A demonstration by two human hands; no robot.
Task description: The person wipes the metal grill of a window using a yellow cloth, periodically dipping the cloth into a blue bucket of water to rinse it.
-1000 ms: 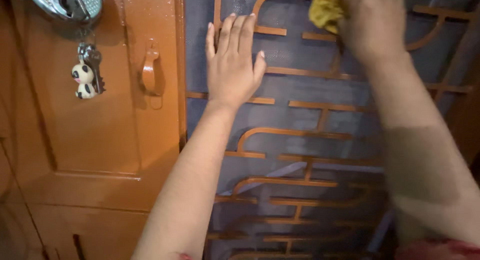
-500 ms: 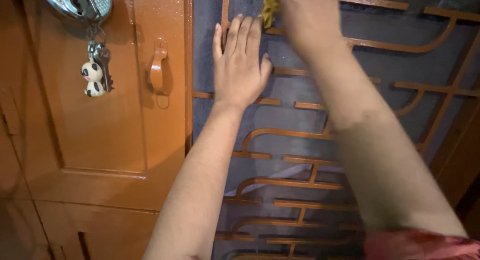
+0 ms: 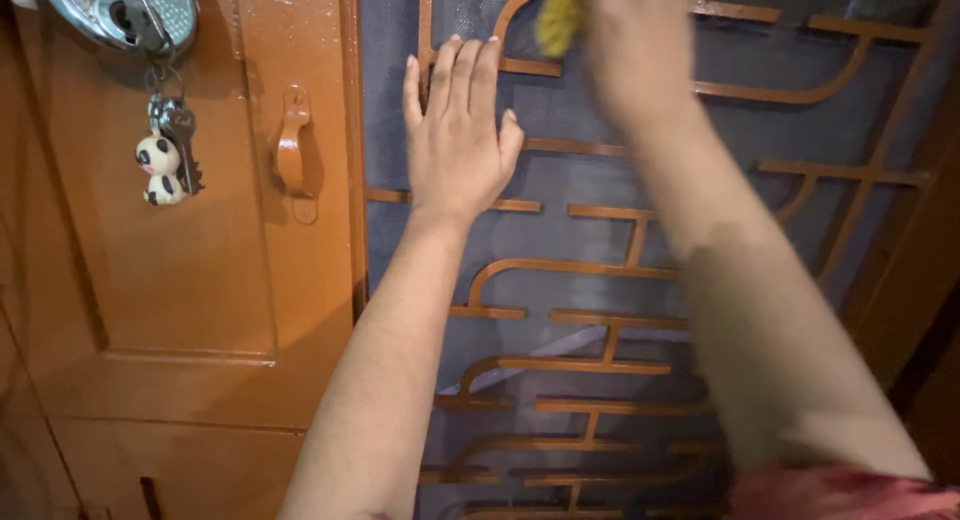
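Right hand: I am gripping a yellow cloth (image 3: 556,20) in my right hand (image 3: 635,50), fingers closed around it, up near the top edge of the view (the hand is blurred, so I cannot tell how tightly).
Cloth position: it is sticking out from the left side of my grip, pressing against the upper part of the metal grille (image 3: 620,270), just beside a curved bar.
Left hand: my left hand (image 3: 455,140) is lying flat and spread open on the grille, holding nothing, fingers pointing up, just left of and below the cloth.
Spacing: the cloth is hanging close above my left fingertips (image 3: 470,50), without touching them as far as I can see.
Grille: orange-painted bars, straight runs ending in rounded bends, are sitting over a dark grey fine mesh (image 3: 590,180).
Door: an orange door (image 3: 190,280) with a glossy painted surface and raised panels is standing to the left of the grille.
Handle: a small orange pull handle (image 3: 292,155) is sitting upright on the door, near the grille's edge.
Lock: a shiny round metal padlock (image 3: 120,15) is hanging at the top left.
Keys: a key (image 3: 185,145) and a small panda charm (image 3: 158,168) are dangling below the padlock.
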